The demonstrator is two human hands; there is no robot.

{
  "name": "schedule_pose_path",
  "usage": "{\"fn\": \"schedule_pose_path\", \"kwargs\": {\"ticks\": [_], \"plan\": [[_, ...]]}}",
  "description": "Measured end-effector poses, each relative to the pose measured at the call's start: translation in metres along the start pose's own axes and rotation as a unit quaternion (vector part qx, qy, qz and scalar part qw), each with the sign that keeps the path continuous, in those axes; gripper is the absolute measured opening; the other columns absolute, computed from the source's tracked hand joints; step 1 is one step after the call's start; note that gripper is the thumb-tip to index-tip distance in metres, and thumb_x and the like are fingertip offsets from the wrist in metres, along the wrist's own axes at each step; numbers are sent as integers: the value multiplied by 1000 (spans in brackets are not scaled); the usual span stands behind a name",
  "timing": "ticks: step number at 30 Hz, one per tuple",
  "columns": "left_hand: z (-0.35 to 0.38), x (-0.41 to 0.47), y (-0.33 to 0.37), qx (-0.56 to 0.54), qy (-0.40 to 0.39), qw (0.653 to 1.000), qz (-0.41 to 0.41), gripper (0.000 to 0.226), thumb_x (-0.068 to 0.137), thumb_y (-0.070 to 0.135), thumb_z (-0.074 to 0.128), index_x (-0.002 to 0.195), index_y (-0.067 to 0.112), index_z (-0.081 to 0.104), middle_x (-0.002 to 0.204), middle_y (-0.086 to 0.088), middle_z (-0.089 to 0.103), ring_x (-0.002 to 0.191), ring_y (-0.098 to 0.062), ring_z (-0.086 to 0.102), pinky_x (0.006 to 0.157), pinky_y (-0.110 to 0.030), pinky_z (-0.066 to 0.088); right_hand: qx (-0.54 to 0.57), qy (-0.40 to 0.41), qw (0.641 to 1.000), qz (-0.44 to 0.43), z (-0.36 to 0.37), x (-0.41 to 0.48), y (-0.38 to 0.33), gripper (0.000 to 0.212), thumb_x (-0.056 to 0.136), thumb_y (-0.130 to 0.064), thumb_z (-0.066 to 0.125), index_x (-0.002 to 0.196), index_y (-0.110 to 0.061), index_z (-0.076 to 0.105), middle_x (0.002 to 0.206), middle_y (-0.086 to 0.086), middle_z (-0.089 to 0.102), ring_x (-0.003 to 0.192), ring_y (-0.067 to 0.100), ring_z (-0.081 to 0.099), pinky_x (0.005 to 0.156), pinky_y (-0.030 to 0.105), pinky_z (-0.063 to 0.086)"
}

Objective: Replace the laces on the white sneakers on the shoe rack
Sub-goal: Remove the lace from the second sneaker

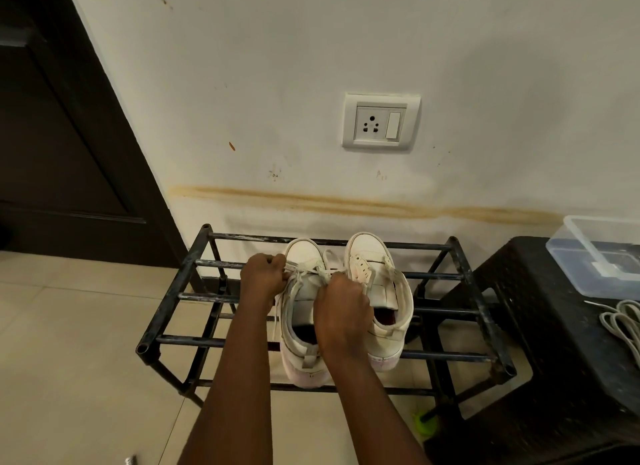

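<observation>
One black shoe rack (pixel 207 297) carries two white sneakers on its top bars, side by side, toes toward the wall. The left hand (pixel 263 274), at 9 o'clock of the lacing on the left sneaker (pixel 304 253), is curled tight around the lace (pixel 311 270). The right hand (pixel 343 305), at 3 o'clock of that lacing, pinches the same lace over the shoe opening. The right sneaker (pixel 369 246) stands just beside it. At 3 o'clock of the rack, one black stool (pixel 519 291) bears one clear plastic container (pixel 571 267) holding a small white item, unidentifiable. One coil of laces (pixel 623 322) lies at the container's 6 o'clock.
</observation>
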State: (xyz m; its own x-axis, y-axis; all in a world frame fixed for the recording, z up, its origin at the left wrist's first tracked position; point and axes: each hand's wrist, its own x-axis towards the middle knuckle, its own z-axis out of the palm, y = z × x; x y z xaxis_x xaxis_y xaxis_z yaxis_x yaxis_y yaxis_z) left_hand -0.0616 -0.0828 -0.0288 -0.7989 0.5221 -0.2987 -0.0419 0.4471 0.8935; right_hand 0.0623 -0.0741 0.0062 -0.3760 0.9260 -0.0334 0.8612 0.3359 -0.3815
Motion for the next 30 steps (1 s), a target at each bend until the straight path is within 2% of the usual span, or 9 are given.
{"fn": "schedule_pose_path", "kwargs": {"ticks": [3, 6, 9, 12, 14, 16, 22, 27, 30], "plan": [[-4, -1, 3, -54, -4, 998, -32, 16, 92, 13, 46, 81, 6, 55, 101, -24, 62, 82, -32, 62, 78, -42, 54, 6, 2, 1000, 0, 0, 1, 1, 28, 101, -15, 37, 119, -9, 56, 113, 8, 64, 102, 22, 64, 79, 30, 51], [-7, -3, 11, 88, -12, 991, 104, 23, 94, 16, 48, 113, 12, 60, 108, -6, 61, 94, -21, 57, 86, -30, 46, 3, -1, 1000, 3, -1, 1, 0, 27, 101, -15, 36, 119, -9, 56, 114, 8, 64, 103, 22, 63, 80, 30, 50], [0, -12, 19, 189, -63, 960, 198, 27, 89, 21, 57, 113, 19, 67, 108, 4, 65, 101, -13, 57, 88, -21, 38, -2, -7, 1000, 2, -2, 1, 0, 28, 101, -13, 34, 119, -9, 54, 115, 8, 63, 105, 22, 62, 81, 30, 50], [10, -15, 21, 338, -63, 918, 199, 26, 84, 33, 62, 108, 30, 70, 113, 2, 67, 110, -19, 56, 104, -38, 38, -11, -13, 1000, 4, -2, 2, 0, 28, 102, -15, 35, 121, -9, 54, 116, 8, 62, 106, 20, 62, 82, 28, 50], [13, -15, 22, 406, -32, 893, 191, 24, 87, 31, 58, 107, 34, 69, 117, 3, 63, 118, -20, 50, 114, -52, 20, -11, -17, 1000, 5, -1, 3, 0, 28, 102, -15, 35, 121, -9, 54, 116, 8, 62, 106, 20, 62, 82, 28, 50], [13, -16, 23, 427, -8, 883, 193, 21, 90, 28, 55, 104, 35, 70, 117, 5, 62, 122, -20, 46, 113, -59, 4, -10, -15, 1000, 8, -1, 3, 0, 28, 102, -14, 35, 121, -9, 54, 116, 8, 63, 106, 21, 62, 82, 29, 49], [12, -21, 25, 425, 15, 889, 169, 24, 94, 22, 48, 98, 33, 68, 114, 6, 60, 128, -22, 34, 105, -69, -6, -5, -16, 1000, 7, -2, 1, -2, 30, 102, -15, 33, 122, -9, 54, 117, 8, 62, 106, 22, 62, 82, 29, 49], [8, -16, 20, 424, 29, 894, 140, 27, 97, 16, 41, 104, 27, 64, 115, 3, 58, 128, -27, 31, 104, -73, 0, -6, -8, 1000, 12, -1, -1, -2, 29, 101, -14, 33, 121, -9, 54, 115, 8, 63, 105, 22, 62, 80, 29, 49], [-3, -6, 17, 331, 46, 935, 117, 30, 95, 7, 37, 106, 18, 62, 117, -8, 56, 123, -32, 38, 109, -58, 14, -4, -5, 1000, 13, -2, -2, -2, 28, 101, -16, 34, 120, -9, 54, 115, 8, 63, 105, 23, 62, 79, 30, 49]]}}
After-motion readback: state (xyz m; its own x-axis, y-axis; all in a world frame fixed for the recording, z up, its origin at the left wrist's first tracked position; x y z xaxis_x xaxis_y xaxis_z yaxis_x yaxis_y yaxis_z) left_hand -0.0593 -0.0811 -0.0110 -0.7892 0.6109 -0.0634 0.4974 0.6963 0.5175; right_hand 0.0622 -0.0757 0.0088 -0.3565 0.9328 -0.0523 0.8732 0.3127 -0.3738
